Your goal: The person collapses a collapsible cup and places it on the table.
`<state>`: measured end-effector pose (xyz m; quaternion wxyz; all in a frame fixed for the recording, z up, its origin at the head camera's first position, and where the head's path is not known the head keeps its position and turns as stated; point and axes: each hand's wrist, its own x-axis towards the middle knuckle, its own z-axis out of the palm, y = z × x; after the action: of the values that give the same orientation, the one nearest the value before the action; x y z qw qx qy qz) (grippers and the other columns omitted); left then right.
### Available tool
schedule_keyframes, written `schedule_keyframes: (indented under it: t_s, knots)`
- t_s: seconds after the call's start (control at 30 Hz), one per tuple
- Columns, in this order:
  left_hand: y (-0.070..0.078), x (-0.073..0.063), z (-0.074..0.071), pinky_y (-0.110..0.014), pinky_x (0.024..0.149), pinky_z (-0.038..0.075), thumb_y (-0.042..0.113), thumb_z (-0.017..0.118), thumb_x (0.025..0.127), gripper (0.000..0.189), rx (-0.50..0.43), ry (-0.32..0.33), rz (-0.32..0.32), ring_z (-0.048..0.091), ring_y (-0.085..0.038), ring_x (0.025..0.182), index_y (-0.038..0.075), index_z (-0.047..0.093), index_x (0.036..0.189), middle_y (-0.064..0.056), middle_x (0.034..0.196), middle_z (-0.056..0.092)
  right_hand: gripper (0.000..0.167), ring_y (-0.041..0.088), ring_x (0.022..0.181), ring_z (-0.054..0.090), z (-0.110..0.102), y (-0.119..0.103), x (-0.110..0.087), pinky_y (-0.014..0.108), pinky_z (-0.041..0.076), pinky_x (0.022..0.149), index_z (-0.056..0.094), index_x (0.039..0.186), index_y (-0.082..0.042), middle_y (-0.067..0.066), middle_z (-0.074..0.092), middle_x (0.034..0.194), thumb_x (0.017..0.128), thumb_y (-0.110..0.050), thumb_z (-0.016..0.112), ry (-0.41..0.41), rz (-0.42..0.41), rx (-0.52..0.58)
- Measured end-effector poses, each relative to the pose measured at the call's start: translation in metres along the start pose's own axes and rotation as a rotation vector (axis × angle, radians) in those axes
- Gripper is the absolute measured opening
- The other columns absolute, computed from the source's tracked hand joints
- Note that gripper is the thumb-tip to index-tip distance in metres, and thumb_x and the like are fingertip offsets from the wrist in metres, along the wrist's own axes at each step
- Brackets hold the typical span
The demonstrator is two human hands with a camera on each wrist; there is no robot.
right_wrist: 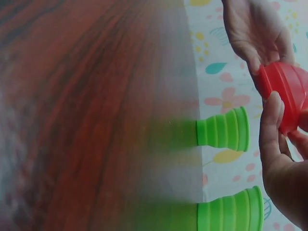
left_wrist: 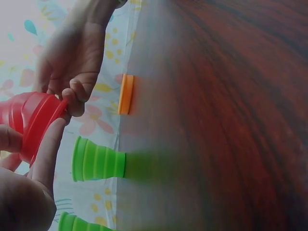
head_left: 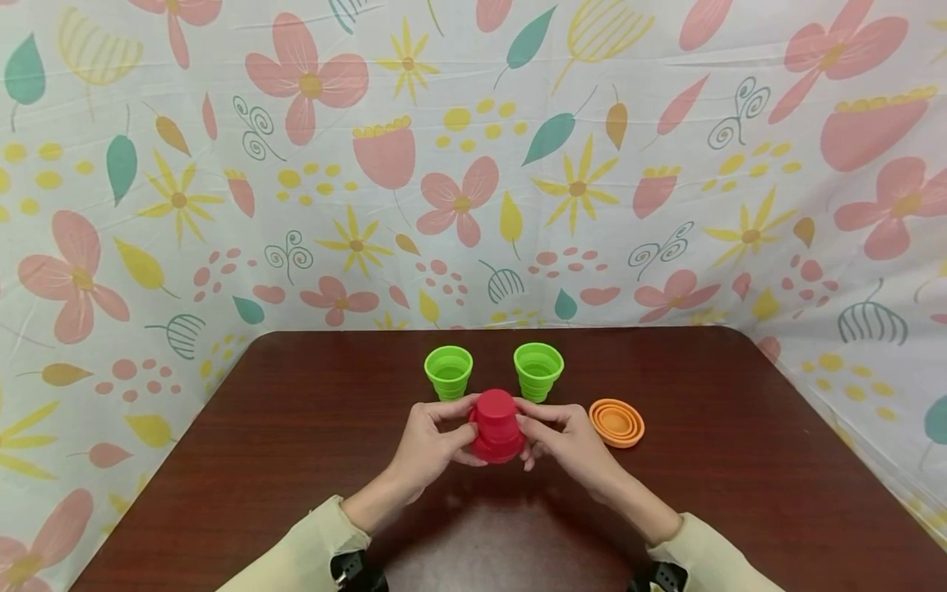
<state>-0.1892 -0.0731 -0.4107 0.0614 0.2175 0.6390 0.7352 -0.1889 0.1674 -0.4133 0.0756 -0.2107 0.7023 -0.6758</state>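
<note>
A red collapsible cup (head_left: 496,426) is held above the table between both hands, its closed base upward and its wider rim below. It is drawn out into stepped rings. My left hand (head_left: 431,444) grips its left side, thumb on the near wall. On the other side, my right hand (head_left: 568,444) pinches it with thumb and fingers. In the left wrist view, fingers of both hands lie along the rim of the red cup (left_wrist: 33,120). Just beyond the hands stand two green collapsible cups, one left (head_left: 448,372) and one right (head_left: 538,370), both extended and upright.
A flattened orange collapsible cup (head_left: 617,423) lies on the table to the right of my right hand. The dark wooden table (head_left: 296,427) reaches back to a flower-patterned cloth (head_left: 459,164), which also hangs along both sides.
</note>
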Motion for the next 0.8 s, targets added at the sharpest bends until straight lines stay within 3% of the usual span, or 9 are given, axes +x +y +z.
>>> schedule_keyframes:
  t_s: [0.23, 0.4, 0.53, 0.8]
  knots:
    - [0.0002, 0.0021, -0.0012, -0.051, 0.067, 0.065, -0.010, 0.059, 0.094, 0.048, 0.006, 0.005, -0.025, 0.077, -0.027, 0.088, -0.007, 0.062, 0.142, -0.024, 0.126, 0.069, 0.055, 0.018, 0.078, 0.068, -0.0037, -0.0048, -0.0014, 0.035, 0.065, 0.074, 0.047, 0.151, 0.011, 0.015, 0.071, 0.112, 0.102, -0.007, 0.064, -0.074, 0.073, 0.160]
    - [0.0007, 0.0015, -0.0023, -0.052, 0.071, 0.065, -0.002, 0.063, 0.098, 0.056, -0.029, -0.078, -0.052, 0.076, -0.031, 0.097, 0.000, 0.053, 0.153, -0.022, 0.145, 0.059, 0.056, 0.018, 0.078, 0.068, -0.0063, -0.0057, -0.0004, 0.035, 0.065, 0.074, 0.046, 0.151, 0.012, 0.014, 0.069, 0.108, 0.101, -0.005, 0.064, -0.029, 0.079, 0.163]
    - [0.0013, 0.0005, -0.0028, -0.053, 0.072, 0.065, -0.001, 0.067, 0.096, 0.067, -0.049, -0.151, -0.067, 0.076, -0.035, 0.099, 0.007, 0.046, 0.160, -0.020, 0.150, 0.055, 0.055, 0.018, 0.077, 0.068, -0.0078, -0.0062, -0.0001, 0.035, 0.065, 0.074, 0.048, 0.151, 0.010, 0.014, 0.067, 0.106, 0.101, -0.005, 0.066, 0.000, 0.095, 0.144]
    - [-0.0003, 0.0014, -0.0035, -0.054, 0.076, 0.064, 0.000, 0.068, 0.098, 0.069, -0.091, -0.168, -0.078, 0.075, -0.043, 0.100, 0.008, 0.043, 0.162, -0.019, 0.152, 0.053, 0.064, 0.020, 0.080, 0.070, -0.0061, -0.0080, -0.0013, 0.036, 0.065, 0.076, 0.042, 0.157, 0.007, 0.016, 0.065, 0.110, 0.100, -0.007, 0.068, -0.054, 0.108, 0.174]
